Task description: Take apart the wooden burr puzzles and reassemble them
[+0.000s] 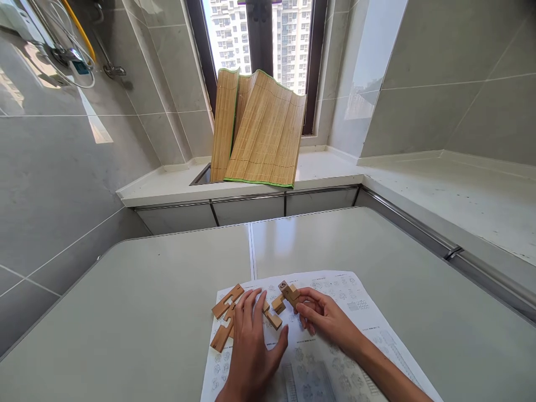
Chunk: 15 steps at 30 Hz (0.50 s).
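Note:
My right hand (320,315) pinches a notched wooden puzzle piece (290,292) between thumb and fingers, raised at a tilt with a dark mark on its end. Just left of it, and partly behind it, is another notched block (278,304). My left hand (254,343) is open, fingers stretched over the loose pieces and thumb apart. Right of those fingers lies a light wooden piece (273,320), partly covered by them. To the left sit darker notched pieces, one at the back (228,300) and one nearer me (221,337). Whether my left fingertips touch any piece is hidden.
Under the pieces is a printed sheet (347,349) with small diagrams, spread on a pale table (146,318) with a seam down its middle. Beyond the table runs a white ledge (322,164) with a metal rail. A folded bamboo mat (263,131) leans before the window.

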Motion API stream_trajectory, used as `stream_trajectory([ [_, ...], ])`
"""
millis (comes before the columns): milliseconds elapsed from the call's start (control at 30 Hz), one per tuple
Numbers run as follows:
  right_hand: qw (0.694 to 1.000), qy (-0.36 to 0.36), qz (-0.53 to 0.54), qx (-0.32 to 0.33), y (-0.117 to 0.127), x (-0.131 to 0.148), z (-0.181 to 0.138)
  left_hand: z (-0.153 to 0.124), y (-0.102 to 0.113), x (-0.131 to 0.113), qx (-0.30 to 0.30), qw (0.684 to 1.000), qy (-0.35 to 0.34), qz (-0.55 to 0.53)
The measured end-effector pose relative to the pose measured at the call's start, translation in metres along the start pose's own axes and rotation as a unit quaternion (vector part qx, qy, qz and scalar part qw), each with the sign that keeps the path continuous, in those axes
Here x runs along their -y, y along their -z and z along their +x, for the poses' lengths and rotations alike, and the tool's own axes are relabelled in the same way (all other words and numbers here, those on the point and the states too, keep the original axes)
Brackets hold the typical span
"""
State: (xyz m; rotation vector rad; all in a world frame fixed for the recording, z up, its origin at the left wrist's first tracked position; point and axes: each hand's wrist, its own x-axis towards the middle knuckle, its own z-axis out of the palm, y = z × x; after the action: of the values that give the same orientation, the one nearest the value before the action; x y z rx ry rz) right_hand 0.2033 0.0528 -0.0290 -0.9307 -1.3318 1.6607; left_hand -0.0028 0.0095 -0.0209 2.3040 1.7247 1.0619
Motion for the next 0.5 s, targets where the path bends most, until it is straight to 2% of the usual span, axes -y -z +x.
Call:
stream_trajectory([
  [233, 0.999, 0.009, -0.020, 0.024, -0.0028, 0.0015, -0.0024, -0.0009, -0.0025, -0.0051, -0.026, 0.998, -0.021, -0.061],
  [500, 0.997, 0.007, -0.028, 0.075, -0.0020, 0.0051, -0.0047, 0.0053, 0.0060, -0.0071, -0.010, 0.994, -0.003, -0.109],
])
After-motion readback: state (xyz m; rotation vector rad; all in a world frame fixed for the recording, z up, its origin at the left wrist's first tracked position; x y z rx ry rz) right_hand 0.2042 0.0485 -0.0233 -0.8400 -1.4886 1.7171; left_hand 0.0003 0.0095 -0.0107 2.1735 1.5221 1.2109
